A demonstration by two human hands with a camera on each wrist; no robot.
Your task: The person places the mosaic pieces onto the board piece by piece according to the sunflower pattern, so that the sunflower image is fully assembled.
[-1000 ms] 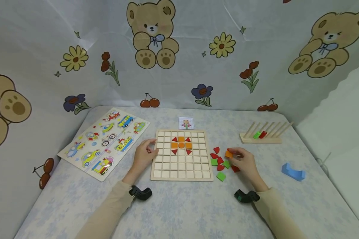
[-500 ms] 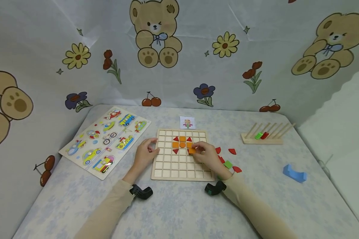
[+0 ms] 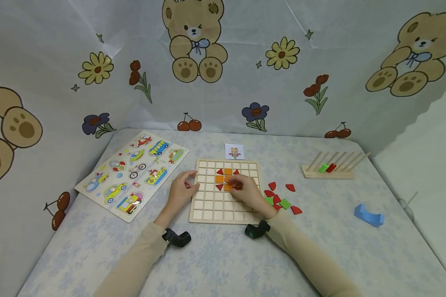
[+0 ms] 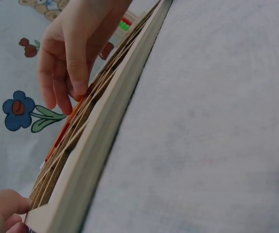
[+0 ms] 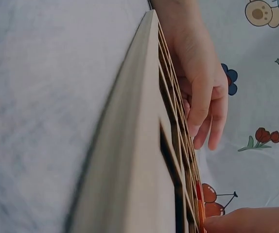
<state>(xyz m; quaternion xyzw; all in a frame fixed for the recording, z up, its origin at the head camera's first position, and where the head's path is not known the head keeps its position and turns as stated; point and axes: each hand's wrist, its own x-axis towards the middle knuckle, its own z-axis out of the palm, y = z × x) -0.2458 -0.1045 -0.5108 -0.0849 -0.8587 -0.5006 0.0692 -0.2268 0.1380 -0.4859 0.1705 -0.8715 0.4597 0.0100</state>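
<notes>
A wooden grid board lies at the middle of the table, with red triangles and orange squares set in its upper cells. My right hand reaches over the board and pinches an orange square into a cell just below the orange cluster. In the left wrist view its fingertips point down onto the board. My left hand rests with relaxed fingers against the board's left edge, as the right wrist view shows. The red triangle at the lower right of the cluster is hidden under my right hand.
Loose red and green pieces lie just right of the board. A vehicle puzzle sits at the left and a small pattern card behind the board. A peg rack and a blue block are at the right.
My right hand carried the orange square from the loose pile leftward onto the board and lowered it into a cell. The left hand stayed at the board's edge.
</notes>
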